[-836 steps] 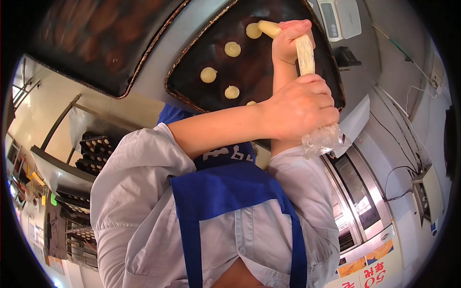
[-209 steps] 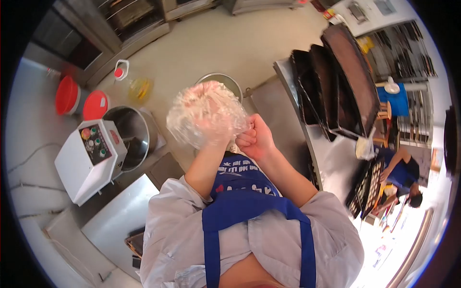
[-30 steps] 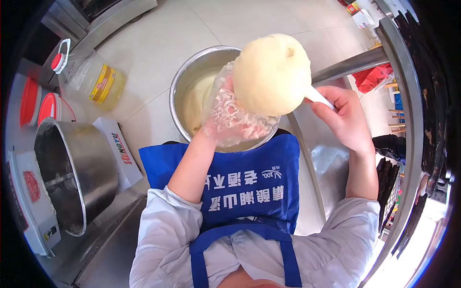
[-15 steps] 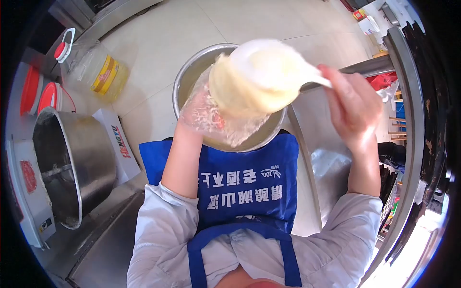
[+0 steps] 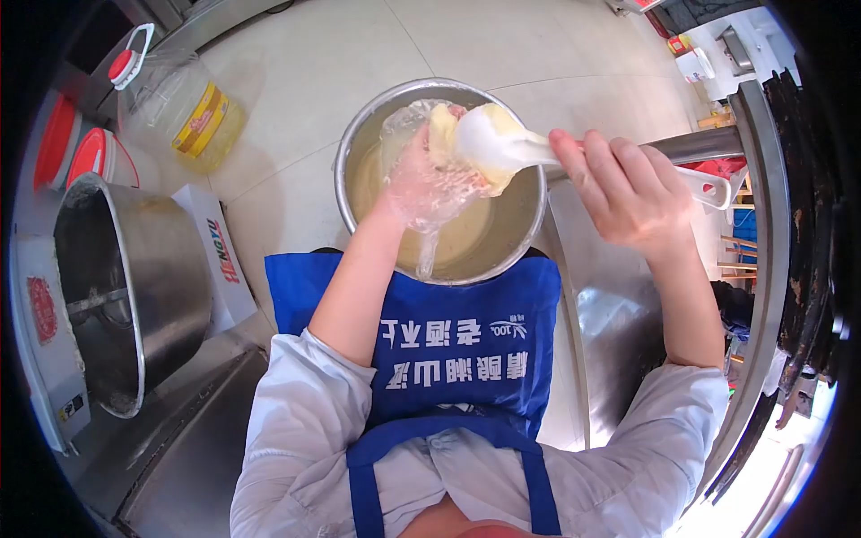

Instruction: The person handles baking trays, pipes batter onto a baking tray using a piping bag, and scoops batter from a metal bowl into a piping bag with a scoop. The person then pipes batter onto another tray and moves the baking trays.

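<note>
My right hand is closed around the handle of a white ladle, which is tilted over a metal pot. Pale yellow batter clings to the ladle's bowl. My left hand, covered in clear, batter-smeared plastic that looks like a disposable glove, is against the ladle's bowl. Its fingers are mostly hidden behind the batter and ladle, so their closure is unclear. More batter lies in the pot below, and a loose end of the plastic hangs over it.
A large oil bottle and red-lidded tubs stand on the left. Nearer is a metal mixer bowl beside a white box. A metal counter and rail border the right side.
The ladle has come lower and turned, with less batter now showing on it. My left hand has moved up and right against its bowl, exposing more of the pot's inside.
</note>
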Demonstrator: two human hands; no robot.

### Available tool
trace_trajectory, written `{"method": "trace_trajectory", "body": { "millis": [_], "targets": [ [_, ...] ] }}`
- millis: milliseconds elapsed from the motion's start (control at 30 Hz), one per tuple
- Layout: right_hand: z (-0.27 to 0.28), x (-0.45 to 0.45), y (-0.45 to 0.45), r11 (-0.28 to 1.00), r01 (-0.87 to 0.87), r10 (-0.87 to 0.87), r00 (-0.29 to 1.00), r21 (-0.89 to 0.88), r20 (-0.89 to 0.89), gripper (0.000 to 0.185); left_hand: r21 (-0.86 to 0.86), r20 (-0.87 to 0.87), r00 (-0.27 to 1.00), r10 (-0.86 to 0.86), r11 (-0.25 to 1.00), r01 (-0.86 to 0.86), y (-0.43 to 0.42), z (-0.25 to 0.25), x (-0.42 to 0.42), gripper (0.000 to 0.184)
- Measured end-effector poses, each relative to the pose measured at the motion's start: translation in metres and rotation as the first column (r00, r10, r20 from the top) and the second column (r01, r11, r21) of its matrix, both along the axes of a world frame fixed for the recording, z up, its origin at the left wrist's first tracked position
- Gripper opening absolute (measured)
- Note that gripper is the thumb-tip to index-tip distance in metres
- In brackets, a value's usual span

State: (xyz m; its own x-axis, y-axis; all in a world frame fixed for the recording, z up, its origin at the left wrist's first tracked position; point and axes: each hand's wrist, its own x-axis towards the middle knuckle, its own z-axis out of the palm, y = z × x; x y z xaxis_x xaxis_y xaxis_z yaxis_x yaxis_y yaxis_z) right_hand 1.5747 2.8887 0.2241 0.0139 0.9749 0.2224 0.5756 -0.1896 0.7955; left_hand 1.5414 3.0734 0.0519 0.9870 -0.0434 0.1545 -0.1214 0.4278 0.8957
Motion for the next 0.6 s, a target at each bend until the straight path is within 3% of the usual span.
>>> {"method": "trace_trajectory", "body": {
  "millis": [33, 67, 100, 133, 200, 233, 267, 300, 333, 400, 433, 500, 600],
  "targets": [
    [0.001, -0.002, 0.001, 1.0, -0.002, 0.002, 1.0, 0.0, 0.0, 0.042, 0.0, 0.0, 1.0, 0.002, 1.0, -0.002, 0.001, -0.003, 0.004, 0.056],
    [0.004, -0.005, 0.002, 0.999, 0.047, -0.046, 0.997, 0.014, -0.056, 0.041, -0.416, -0.206, 0.961, -0.183, 0.906, 0.083, 0.003, -0.007, 0.01, 0.052],
    [0.007, -0.009, 0.003, 0.995, 0.093, -0.09, 0.989, 0.023, -0.114, 0.04, -0.764, -0.303, 0.857, -0.418, 0.644, 0.044, 0.006, -0.01, 0.014, 0.05],
    [0.009, -0.013, 0.004, 0.993, 0.111, -0.106, 0.987, 0.04, -0.12, 0.041, -0.765, -0.305, 0.86, -0.409, 0.643, 0.034, 0.009, -0.02, 0.018, 0.05],
    [0.012, -0.016, 0.002, 0.992, 0.109, -0.1, 0.986, 0.065, -0.136, 0.041, -0.861, -0.013, 0.83, -0.557, 0.428, 0.274, 0.013, -0.035, 0.02, 0.051],
    [0.013, -0.016, 0.0, 0.988, 0.122, -0.107, 0.983, 0.093, -0.148, 0.042, -0.862, -0.016, 0.831, -0.557, 0.429, 0.271, 0.016, -0.036, 0.019, 0.051],
    [0.014, -0.016, -0.002, 0.985, 0.117, -0.096, 0.982, 0.128, -0.161, 0.043, -0.413, -0.079, 0.926, -0.368, 0.858, 0.306, 0.018, -0.037, 0.019, 0.053],
    [0.012, -0.016, -0.004, 0.984, 0.121, -0.1, 0.982, 0.128, -0.163, 0.043, 0.182, -0.01, 0.985, -0.17, 0.969, 0.169, 0.019, -0.035, 0.018, 0.057],
    [0.008, -0.015, -0.006, 0.974, 0.134, -0.093, 0.972, 0.184, -0.216, 0.044, 0.182, -0.012, 0.985, -0.174, 0.968, 0.174, 0.019, -0.038, 0.017, 0.057],
    [-0.005, -0.012, -0.01, 0.958, 0.155, -0.088, 0.959, 0.242, -0.268, 0.045, -0.214, -0.096, 0.984, -0.147, 0.969, 0.124, 0.017, -0.048, 0.015, 0.069],
    [-0.017, -0.008, -0.011, 0.941, 0.149, -0.033, 0.935, 0.305, -0.354, 0.046, -0.212, -0.097, 0.984, -0.15, 0.969, 0.127, 0.017, -0.051, 0.013, 0.069],
    [-0.036, -0.001, -0.013, 0.917, 0.151, 0.025, 0.902, 0.369, -0.432, 0.048, -0.464, 0.144, 0.979, -0.142, 0.864, 0.193, 0.016, -0.052, 0.008, 0.094],
    [-0.053, 0.004, -0.014, 0.92, 0.224, -0.001, 0.822, 0.322, -0.57, 0.046, -0.567, 0.017, 0.987, -0.161, 0.811, 0.142, 0.016, -0.042, -0.001, 0.097]
  ]
}}
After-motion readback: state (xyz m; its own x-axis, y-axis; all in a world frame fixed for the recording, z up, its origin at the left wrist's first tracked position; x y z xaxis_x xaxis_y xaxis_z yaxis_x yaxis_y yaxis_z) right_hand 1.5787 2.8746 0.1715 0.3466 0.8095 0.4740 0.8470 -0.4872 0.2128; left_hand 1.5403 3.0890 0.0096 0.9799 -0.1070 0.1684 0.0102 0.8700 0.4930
